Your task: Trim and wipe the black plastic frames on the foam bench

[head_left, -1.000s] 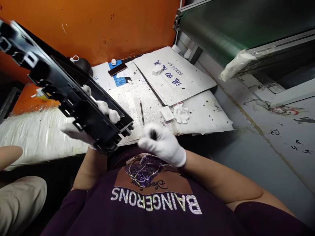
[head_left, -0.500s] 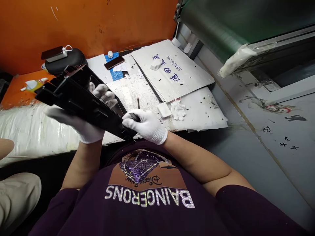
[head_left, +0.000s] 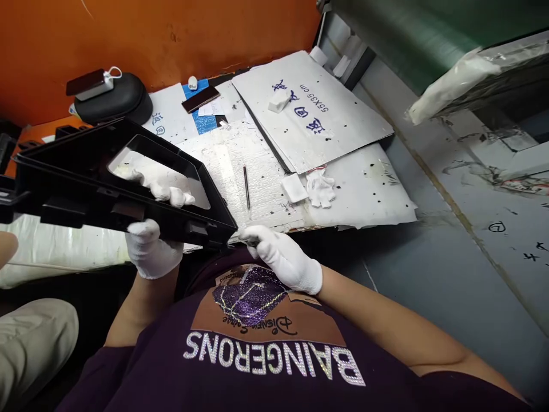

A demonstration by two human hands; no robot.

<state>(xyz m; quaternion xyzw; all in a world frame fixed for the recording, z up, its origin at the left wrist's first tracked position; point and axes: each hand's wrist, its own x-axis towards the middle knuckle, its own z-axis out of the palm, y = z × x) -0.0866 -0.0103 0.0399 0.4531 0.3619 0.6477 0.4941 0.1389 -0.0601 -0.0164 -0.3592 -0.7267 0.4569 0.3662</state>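
Observation:
A black plastic housing [head_left: 96, 201] with a large rounded window opening is held tilted over the left front of the bench. My left hand [head_left: 153, 253], white-gloved, grips it from below, its fingertips showing through the window. My right hand [head_left: 288, 260], gloved too, is closed around a small blade-like tool [head_left: 234, 238] whose tip points at the housing's lower right corner. I cannot tell whether the tip touches the plastic. Most of the tool is hidden in the fingers. Beyond the housing a thin dark pen-like stick [head_left: 246, 189] lies on the white bench surface.
A white board [head_left: 330, 134] with handwriting bears a small white block [head_left: 278, 102]. Near it lie a white pad [head_left: 294, 187] and a crumpled glove [head_left: 321, 187]. Behind are a phone [head_left: 200, 99] and a black case [head_left: 120, 106]. A green conveyor [head_left: 412, 34] overhangs the right.
The housing has turned so its inside and window face me more, and it has shifted left. My right hand has moved down and right, off the housing's edge, with the tool still held.

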